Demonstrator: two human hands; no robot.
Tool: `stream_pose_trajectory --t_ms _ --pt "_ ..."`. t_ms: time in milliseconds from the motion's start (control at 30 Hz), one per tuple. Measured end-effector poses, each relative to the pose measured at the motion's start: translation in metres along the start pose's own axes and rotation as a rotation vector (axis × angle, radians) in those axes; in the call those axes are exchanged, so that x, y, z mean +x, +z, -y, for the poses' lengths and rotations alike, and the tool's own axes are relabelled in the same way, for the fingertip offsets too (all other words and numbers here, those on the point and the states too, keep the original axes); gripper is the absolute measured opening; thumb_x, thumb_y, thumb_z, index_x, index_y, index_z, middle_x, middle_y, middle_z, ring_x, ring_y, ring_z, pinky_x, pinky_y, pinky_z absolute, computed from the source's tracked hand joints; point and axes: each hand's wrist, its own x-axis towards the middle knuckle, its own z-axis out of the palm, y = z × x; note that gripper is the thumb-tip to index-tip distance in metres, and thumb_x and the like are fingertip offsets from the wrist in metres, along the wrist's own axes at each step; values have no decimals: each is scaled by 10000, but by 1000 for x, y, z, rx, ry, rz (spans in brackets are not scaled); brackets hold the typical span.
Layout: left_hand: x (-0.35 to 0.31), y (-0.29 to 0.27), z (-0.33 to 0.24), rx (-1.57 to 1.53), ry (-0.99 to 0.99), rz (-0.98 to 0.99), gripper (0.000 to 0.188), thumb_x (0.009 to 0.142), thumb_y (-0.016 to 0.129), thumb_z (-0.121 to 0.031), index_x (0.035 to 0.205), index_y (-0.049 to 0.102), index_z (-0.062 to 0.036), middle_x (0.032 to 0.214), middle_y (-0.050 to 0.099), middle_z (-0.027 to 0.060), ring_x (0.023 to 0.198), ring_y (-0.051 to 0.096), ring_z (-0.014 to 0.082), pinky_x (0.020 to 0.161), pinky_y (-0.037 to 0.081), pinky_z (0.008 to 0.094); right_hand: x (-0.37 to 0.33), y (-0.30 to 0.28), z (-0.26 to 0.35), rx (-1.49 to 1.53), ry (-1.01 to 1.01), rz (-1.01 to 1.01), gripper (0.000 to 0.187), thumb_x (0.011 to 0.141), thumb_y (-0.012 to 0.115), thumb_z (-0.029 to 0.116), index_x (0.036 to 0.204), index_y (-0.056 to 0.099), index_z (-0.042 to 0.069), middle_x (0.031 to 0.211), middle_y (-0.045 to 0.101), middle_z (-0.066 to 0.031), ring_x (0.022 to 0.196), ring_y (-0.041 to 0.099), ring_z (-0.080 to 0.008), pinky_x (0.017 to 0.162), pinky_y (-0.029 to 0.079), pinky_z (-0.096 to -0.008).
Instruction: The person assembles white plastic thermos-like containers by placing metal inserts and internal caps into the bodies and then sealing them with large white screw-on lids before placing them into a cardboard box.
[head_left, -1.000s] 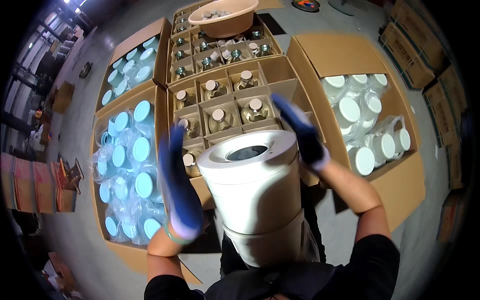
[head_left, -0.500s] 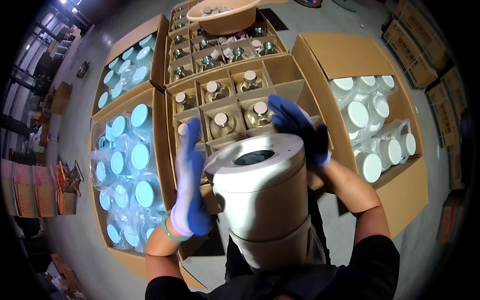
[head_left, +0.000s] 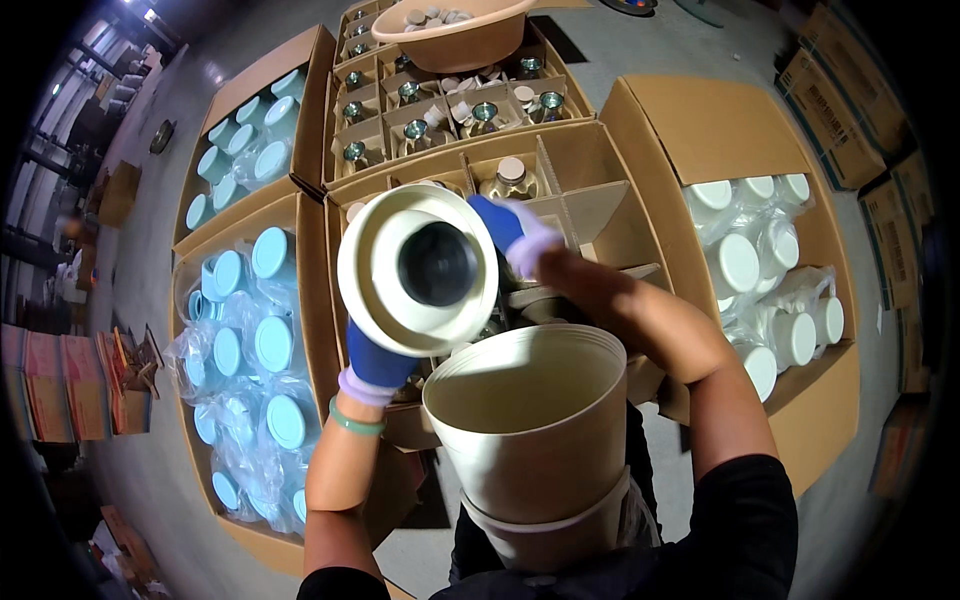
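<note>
I hold a round cream bucket lid (head_left: 370, 245) up and tilted, its stepped face and dark round centre turned toward me. My left hand (head_left: 378, 362), in a blue and lilac glove, is closed on its lower edge, the fingers partly hidden behind it. On its upper right edge my right hand (head_left: 508, 228), gloved alike, is closed too. Just below stands an uncovered cream plastic bucket (head_left: 525, 465), set in another bucket (head_left: 545, 540). Behind the lid, a divided carton (head_left: 590, 165) holds clear glass bottles with pale caps, such as this bottle (head_left: 511, 180).
To the left, cartons (head_left: 308, 300) contain blue-lidded containers (head_left: 285, 420) in plastic bags. At the right, an open carton (head_left: 690, 110) holds white-lidded ones (head_left: 738, 262). A peach basin (head_left: 455, 45) of caps rests on the far bottle carton (head_left: 560, 75). Stacked cartons (head_left: 830, 100) stand farther right.
The lid has come off the bucket and is now raised to the left and tipped up. Both hands, earlier apart from the lid at either side, have closed on it.
</note>
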Motion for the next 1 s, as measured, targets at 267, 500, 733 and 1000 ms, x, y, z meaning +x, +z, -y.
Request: stream_pose_trajectory --t_ms 267,500,733,1000 --pt "-52 7 52 -112 -330 -289 567 853 722 -339 1320 550 -66 1270 633 105 1146 619 251 998 493 406 77 -38 55 -1974 -77 -352 725 821 724 279 1460 389 207 1466 433 -142 1346 426 -352 1095 392 -467" --pt "-109 18 -8 -230 -366 -1051 553 1054 347 -379 1512 328 -70 1533 389 92 1450 276 250 1191 133 462 66 -58 57 -1817 -218 -494 925 735 810 214 1519 319 210 1359 523 -169 1259 467 -401 1085 380 -423" --pt "5 24 1 -1228 -684 -325 710 991 552 -446 1504 268 -45 1500 388 205 1318 463 368 1088 402 466 -47 104 135 -1644 -908 -239 870 683 828 190 1445 424 70 1232 598 -183 1091 544 -371 980 413 -442" --pt "88 43 -52 -1775 -202 377 765 967 405 -631 1476 380 -60 1437 472 205 1259 535 355 1062 461 495 -215 236 207 -1889 -711 738 846 670 731 155 1442 419 3 1381 480 -223 1258 467 -418 1110 361 -478"
